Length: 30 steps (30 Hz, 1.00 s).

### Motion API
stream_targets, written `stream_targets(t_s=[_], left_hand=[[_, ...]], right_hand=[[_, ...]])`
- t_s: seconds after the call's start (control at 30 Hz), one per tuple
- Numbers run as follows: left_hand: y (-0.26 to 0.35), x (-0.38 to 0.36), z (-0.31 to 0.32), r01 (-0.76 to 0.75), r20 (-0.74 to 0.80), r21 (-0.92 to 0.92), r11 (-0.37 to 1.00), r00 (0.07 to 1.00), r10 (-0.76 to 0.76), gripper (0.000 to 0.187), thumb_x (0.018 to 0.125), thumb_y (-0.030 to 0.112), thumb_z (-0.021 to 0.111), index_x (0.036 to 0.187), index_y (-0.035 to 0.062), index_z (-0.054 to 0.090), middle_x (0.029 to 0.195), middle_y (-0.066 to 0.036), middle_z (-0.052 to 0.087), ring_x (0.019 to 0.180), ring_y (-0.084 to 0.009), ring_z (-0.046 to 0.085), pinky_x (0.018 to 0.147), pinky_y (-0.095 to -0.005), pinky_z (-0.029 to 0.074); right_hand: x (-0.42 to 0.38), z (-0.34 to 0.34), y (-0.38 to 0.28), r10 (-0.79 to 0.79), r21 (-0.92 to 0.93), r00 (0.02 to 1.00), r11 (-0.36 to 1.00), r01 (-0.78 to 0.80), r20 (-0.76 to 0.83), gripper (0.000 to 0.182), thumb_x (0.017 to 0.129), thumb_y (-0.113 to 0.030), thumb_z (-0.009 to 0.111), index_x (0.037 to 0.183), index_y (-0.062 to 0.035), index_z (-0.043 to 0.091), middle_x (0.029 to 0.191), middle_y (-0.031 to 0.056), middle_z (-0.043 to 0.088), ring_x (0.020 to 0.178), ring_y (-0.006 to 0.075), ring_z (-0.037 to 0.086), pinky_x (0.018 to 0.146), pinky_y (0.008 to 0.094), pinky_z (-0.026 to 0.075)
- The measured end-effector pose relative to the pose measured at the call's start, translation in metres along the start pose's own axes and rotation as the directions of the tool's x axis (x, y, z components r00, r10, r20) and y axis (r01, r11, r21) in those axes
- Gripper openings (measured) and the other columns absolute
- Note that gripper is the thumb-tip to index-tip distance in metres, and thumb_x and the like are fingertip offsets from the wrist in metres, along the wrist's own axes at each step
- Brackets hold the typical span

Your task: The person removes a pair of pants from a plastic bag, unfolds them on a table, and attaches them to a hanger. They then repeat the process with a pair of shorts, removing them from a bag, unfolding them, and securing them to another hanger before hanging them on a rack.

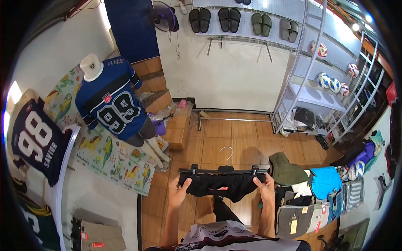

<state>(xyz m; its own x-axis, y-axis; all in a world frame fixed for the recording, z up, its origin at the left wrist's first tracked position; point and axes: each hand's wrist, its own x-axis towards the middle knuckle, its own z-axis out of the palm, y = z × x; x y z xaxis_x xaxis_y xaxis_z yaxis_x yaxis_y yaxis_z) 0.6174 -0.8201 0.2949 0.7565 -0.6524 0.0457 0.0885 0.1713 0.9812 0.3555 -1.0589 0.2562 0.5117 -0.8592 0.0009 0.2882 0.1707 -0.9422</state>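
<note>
A black garment (pixel 217 186) with a small red-and-white label hangs from a black clip hanger (pixel 226 169) held out in front of my body. The hanger's metal hook points away from me, above the tiled floor. My left hand (pixel 179 190) grips the left end of the garment and hanger, thumb on top near one clip. At the right end, my right hand (pixel 264 188) does the same beside the other clip. The cloth is stretched between both hands. What the garment is exactly cannot be made out.
A mannequin (pixel 111 100) in a blue 99 jersey stands at left. Folded clothes (pixel 295 219) and an olive garment (pixel 286 169) lie at right. Behind are a metal shelf (pixel 318 98) with balls, wall-mounted slides (pixel 229 20), and a low rail (pixel 238 118). Wooden steps (pixel 169 129) rise beyond the mannequin.
</note>
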Motion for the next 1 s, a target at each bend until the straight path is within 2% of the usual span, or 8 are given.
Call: stream_targets(t_s=[0.27, 0.3, 0.4, 0.53, 0.73, 0.83, 0.93, 1.0], left_hand=[[-0.014, 0.196, 0.024, -0.009, -0.073, 0.054, 0.999, 0.997, 0.013, 0.020, 0.097, 0.012, 0.071, 0.110, -0.0042, 0.069, 0.101, -0.005, 0.072, 0.089, -0.0105, 0.065, 0.082, -0.0267, 0.053], [-0.013, 0.219, 0.027, -0.020, -0.080, 0.059, 0.998, 0.996, 0.024, 0.021, 0.097, 0.012, 0.071, 0.110, -0.0042, 0.069, 0.101, -0.005, 0.072, 0.089, -0.0103, 0.065, 0.081, -0.0267, 0.053], [-0.015, 0.271, 0.037, -0.028, -0.104, 0.014, 1.000, 0.994, 0.030, 0.024, 0.097, 0.015, 0.072, 0.111, -0.0036, 0.068, 0.101, -0.004, 0.071, 0.088, -0.0093, 0.064, 0.081, -0.0259, 0.052], [-0.017, 0.350, 0.044, -0.035, -0.119, -0.002, 0.999, 0.992, 0.035, 0.025, 0.097, 0.016, 0.072, 0.115, -0.0007, 0.064, 0.106, -0.003, 0.069, 0.095, -0.0091, 0.061, 0.089, -0.0260, 0.048], [-0.050, 0.483, 0.028, -0.018, -0.069, 0.036, 0.999, 0.997, 0.021, 0.027, 0.098, 0.016, 0.071, 0.117, -0.0005, 0.063, 0.108, -0.003, 0.068, 0.097, -0.0095, 0.061, 0.088, -0.0251, 0.048], [-0.057, 0.559, 0.030, -0.059, -0.108, 0.000, 0.998, 0.992, 0.058, 0.030, 0.097, 0.022, 0.074, 0.114, -0.0009, 0.066, 0.100, -0.001, 0.069, 0.090, -0.0077, 0.061, 0.081, -0.0234, 0.048], [-0.049, 0.628, 0.032, -0.023, -0.054, -0.045, 0.999, 0.998, 0.021, 0.030, 0.097, 0.024, 0.073, 0.113, -0.0010, 0.066, 0.099, -0.001, 0.068, 0.089, -0.0076, 0.060, 0.080, -0.0234, 0.048], [-0.045, 0.675, 0.028, 0.011, -0.041, 0.084, 0.996, 0.999, -0.008, 0.031, 0.098, 0.026, 0.073, 0.112, -0.0011, 0.066, 0.099, -0.001, 0.068, 0.088, -0.0077, 0.060, 0.079, -0.0236, 0.048]], right_hand=[[0.194, 0.040, -0.002, 0.005, -0.040, 1.000, 0.999, -0.004, 0.021, 0.033, 0.088, 0.003, 0.075, 0.120, -0.0005, 0.068, 0.108, 0.0021, 0.072, 0.094, 0.0088, 0.064, 0.088, 0.0261, 0.051], [0.215, 0.057, -0.016, 0.014, -0.002, 1.000, 1.000, -0.014, 0.010, 0.027, 0.088, 0.002, 0.076, 0.114, -0.0006, 0.068, 0.105, 0.0013, 0.071, 0.093, 0.0093, 0.064, 0.087, 0.0260, 0.051], [0.285, 0.057, -0.004, 0.011, -0.108, 0.998, 0.994, -0.005, 0.060, 0.029, 0.088, 0.000, 0.077, 0.115, -0.0002, 0.067, 0.106, 0.0023, 0.071, 0.095, 0.0103, 0.065, 0.088, 0.0264, 0.052], [0.362, 0.084, -0.008, 0.006, -0.099, 0.998, 0.995, 0.000, 0.069, 0.046, 0.087, -0.001, 0.078, 0.129, -0.0005, 0.059, 0.112, 0.0060, 0.070, 0.103, 0.0147, 0.066, 0.093, 0.0285, 0.052], [0.481, 0.115, 0.022, 0.002, -0.092, 0.996, 0.996, 0.006, 0.089, 0.059, 0.088, -0.001, 0.077, 0.140, 0.0013, 0.049, 0.118, 0.0097, 0.068, 0.108, 0.0173, 0.065, 0.095, 0.0303, 0.052], [0.541, 0.138, 0.032, -0.021, -0.109, 0.998, 0.994, 0.027, 0.053, 0.058, 0.088, -0.001, 0.077, 0.139, 0.0021, 0.049, 0.118, 0.0098, 0.068, 0.108, 0.0176, 0.065, 0.095, 0.0304, 0.052], [0.598, 0.165, 0.028, -0.088, -0.111, 0.995, 0.989, 0.093, 0.046, 0.050, 0.089, 0.000, 0.076, 0.134, 0.0021, 0.054, 0.113, 0.0067, 0.069, 0.105, 0.0151, 0.065, 0.094, 0.0278, 0.051], [0.637, 0.178, 0.032, -0.091, -0.154, 0.996, 0.984, 0.094, 0.023, 0.048, 0.090, 0.000, 0.076, 0.132, 0.0028, 0.055, 0.114, 0.0060, 0.068, 0.105, 0.0141, 0.064, 0.094, 0.0266, 0.050]])
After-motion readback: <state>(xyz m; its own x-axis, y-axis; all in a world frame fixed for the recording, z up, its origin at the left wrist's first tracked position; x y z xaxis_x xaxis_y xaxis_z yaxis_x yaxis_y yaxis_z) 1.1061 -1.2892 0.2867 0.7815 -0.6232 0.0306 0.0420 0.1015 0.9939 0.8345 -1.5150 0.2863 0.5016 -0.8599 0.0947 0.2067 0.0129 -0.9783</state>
